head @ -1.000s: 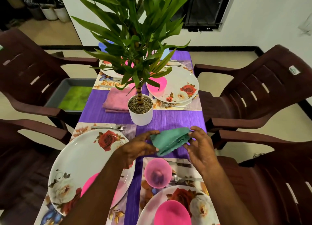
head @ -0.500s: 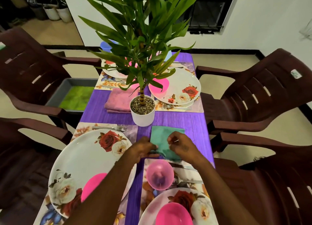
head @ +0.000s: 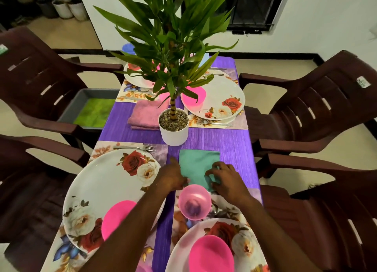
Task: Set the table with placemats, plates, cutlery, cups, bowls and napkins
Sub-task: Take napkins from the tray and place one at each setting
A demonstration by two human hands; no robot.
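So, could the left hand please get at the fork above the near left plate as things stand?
Probably yes: the left hand sits just right of the fork, which lies uncovered on the placemat.

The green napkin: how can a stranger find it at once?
Start at the white plant pot in the middle of the purple table. Just in front lies the green napkin, flat, under both hands. The other napkin, beside the pot, is pink.

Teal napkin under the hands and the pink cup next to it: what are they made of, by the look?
Teal napkin: likely woven cloth, matte; it lies soft and folded flat with no shine. Pink cup: probably plastic, translucent and glossy; its dark base shows through the wall.
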